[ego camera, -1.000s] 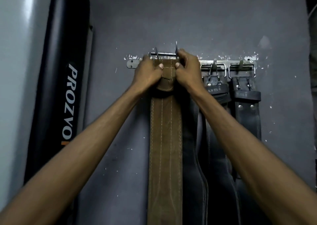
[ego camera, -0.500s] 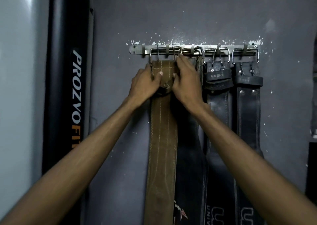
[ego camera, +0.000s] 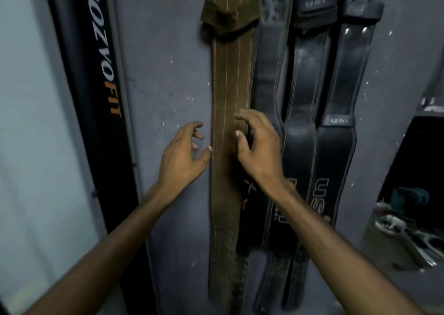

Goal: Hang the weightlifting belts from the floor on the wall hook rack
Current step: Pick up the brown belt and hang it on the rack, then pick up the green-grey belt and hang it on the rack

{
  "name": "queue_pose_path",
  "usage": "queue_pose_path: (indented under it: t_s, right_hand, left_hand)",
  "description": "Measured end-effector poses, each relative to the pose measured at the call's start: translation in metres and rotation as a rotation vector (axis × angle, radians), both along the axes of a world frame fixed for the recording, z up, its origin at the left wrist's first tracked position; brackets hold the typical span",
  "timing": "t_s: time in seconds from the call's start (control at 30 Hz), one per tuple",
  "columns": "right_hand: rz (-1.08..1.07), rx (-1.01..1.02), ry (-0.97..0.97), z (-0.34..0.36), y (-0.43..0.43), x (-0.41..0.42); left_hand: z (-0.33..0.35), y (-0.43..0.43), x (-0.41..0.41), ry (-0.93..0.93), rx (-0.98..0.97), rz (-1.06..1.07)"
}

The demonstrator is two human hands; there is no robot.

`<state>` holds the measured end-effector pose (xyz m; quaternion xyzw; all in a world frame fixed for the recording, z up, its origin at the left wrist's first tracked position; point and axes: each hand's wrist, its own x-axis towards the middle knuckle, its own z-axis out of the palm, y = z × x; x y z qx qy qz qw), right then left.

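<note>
A brown leather weightlifting belt (ego camera: 230, 79) hangs straight down the grey wall, its loop near the top edge. Right of it hang three black belts: one partly behind the brown belt (ego camera: 266, 57), one with a "USI" loop (ego camera: 305, 79), and one with white lettering low down (ego camera: 341, 132). The hook rack is out of view above. My left hand (ego camera: 183, 157) is beside the brown belt's left edge, fingers apart and empty. My right hand (ego camera: 258, 146) rests its fingertips on the belt's right edge, fingers spread, not gripping.
A tall black padded mat (ego camera: 96, 93) with "PROZVOFIT" lettering leans against the wall at left. At the lower right stands a dark object (ego camera: 413, 156) with a blue item and metal parts (ego camera: 408, 233) beside it.
Both hands have let go of the brown belt's top and dropped to its middle. The view has tilted down, so the rack has left the frame.
</note>
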<state>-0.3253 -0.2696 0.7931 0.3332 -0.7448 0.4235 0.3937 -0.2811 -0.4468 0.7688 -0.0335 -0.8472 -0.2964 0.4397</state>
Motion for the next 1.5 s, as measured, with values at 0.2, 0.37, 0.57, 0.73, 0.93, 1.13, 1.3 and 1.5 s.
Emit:
queue_pose_path:
  t_s: [0.2,0.37,0.57,0.73,0.93,1.13,1.3,1.5]
  right_hand:
    - [0.101,0.047,-0.295,-0.171,0.022,0.014]
    - [0.132,0.078,-0.634,-0.367,0.045,0.036]
    - [0.072,0.180,-0.990,-0.602,0.079,0.115]
    - [0.065,0.297,-1.235,-0.769,0.099,0.194]
    - [0.080,0.441,-1.378,-0.968,0.092,0.276]
    - [0.134,0.674,-1.319,-1.152,0.071,0.334]
    - [0.206,1.098,-1.055,-1.255,0.048,0.348]
    - [0.219,1.060,-1.127,-1.227,0.039,0.323]
  left_hand:
    - [-0.184,0.010,0.047,-0.279,0.079,-0.035]
    - [-0.355,0.034,0.088,-0.607,0.215,0.045]
    - [-0.568,0.056,0.153,-0.917,0.338,0.099]
    - [-0.731,0.063,0.211,-1.150,0.417,0.180]
    - [-0.925,0.073,0.277,-1.340,0.464,0.243]
    - [-1.109,0.083,0.344,-1.352,0.529,0.232]
    - [-1.202,0.093,0.391,-1.350,0.560,0.215]
    - [-1.193,0.084,0.398,-1.469,0.641,0.223]
